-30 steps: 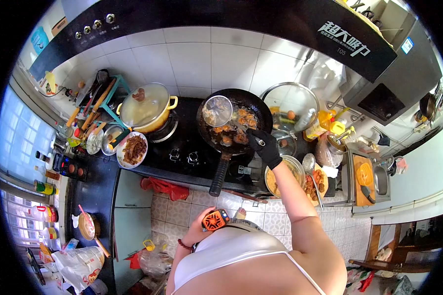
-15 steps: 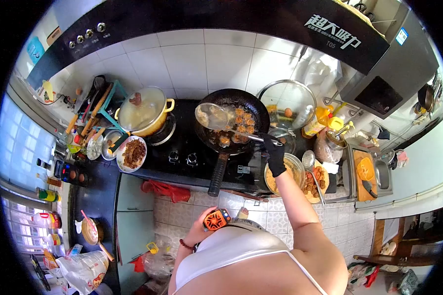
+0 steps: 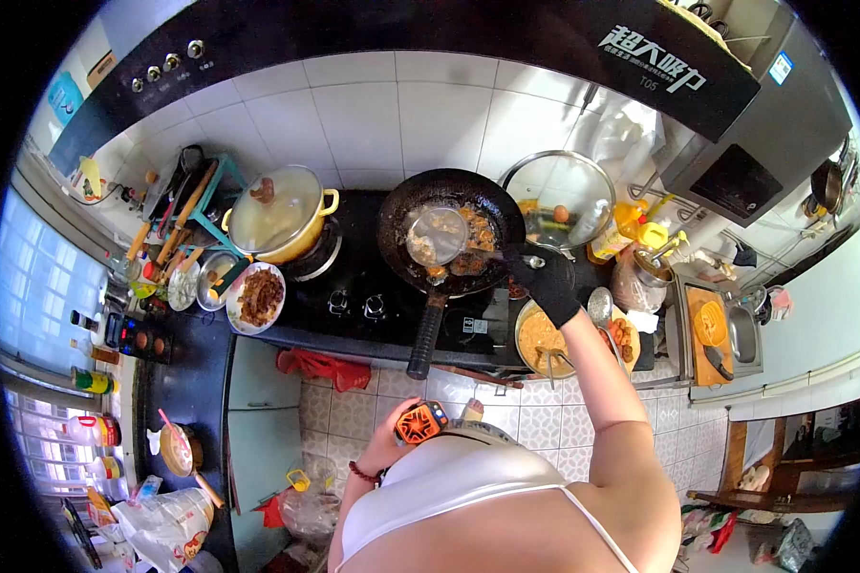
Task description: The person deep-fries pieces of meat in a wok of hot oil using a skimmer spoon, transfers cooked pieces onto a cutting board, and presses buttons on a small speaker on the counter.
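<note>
My right hand (image 3: 548,286), in a black glove, is closed on the handle of a skimmer (image 3: 437,236). The skimmer's round mesh head is over the wok (image 3: 406,205), where browned fried pieces (image 3: 478,229) sit in dark oil. A bowl of pale batter (image 3: 542,336) with a utensil resting in it stands just below that hand. Close to my body, my left hand (image 3: 389,439) is curled around an orange-and-black device (image 3: 419,422) with a star pattern; its fingers are partly hidden.
A yellow pot with a glass lid (image 3: 277,215) sits on the left burner, beside a plate of browned food (image 3: 256,298). A glass lid (image 3: 583,201) leans against the wall. The wok's handle (image 3: 424,344) juts past the counter edge. A slotted spoon (image 3: 600,306) lies at right.
The skimmer head has moved right and down toward the wok's middle. My right hand has shifted slightly right. My left hand has barely moved.
</note>
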Demonstrator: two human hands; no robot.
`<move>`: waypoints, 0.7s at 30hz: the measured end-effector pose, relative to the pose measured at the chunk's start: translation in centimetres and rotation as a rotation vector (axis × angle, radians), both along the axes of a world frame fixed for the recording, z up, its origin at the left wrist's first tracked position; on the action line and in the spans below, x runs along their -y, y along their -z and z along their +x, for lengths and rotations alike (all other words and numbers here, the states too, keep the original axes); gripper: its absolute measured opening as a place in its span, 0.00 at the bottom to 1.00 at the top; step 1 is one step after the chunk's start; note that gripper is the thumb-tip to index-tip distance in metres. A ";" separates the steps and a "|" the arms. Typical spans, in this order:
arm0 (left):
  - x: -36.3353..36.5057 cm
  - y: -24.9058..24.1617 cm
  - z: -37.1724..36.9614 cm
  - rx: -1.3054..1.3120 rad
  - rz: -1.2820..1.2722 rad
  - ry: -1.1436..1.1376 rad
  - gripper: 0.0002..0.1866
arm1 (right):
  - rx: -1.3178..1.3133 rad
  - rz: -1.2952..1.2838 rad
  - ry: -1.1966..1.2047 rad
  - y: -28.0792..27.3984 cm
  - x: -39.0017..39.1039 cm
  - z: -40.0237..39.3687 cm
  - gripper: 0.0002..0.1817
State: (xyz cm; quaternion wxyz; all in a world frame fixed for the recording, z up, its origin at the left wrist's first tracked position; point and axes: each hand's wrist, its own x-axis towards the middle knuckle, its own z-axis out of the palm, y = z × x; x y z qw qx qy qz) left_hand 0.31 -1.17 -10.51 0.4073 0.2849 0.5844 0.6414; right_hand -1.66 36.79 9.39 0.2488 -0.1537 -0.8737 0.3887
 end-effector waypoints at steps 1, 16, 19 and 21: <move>0.1 0.5 0.0 0.009 0.000 -0.001 0.40 | -0.005 -0.043 0.003 1.0 -0.3 -0.8 0.12; 0.2 -3.8 1.4 0.113 0.022 -0.144 0.39 | -0.038 -0.215 0.100 4.7 -0.7 -5.9 0.13; -0.1 -6.6 1.3 -0.041 0.017 -0.148 0.39 | -0.083 -0.082 0.124 5.6 -0.7 -5.8 0.12; 0.0 -4.5 1.1 -0.119 -0.014 -0.134 0.39 | -0.119 -0.172 0.053 6.5 -0.6 -5.5 0.12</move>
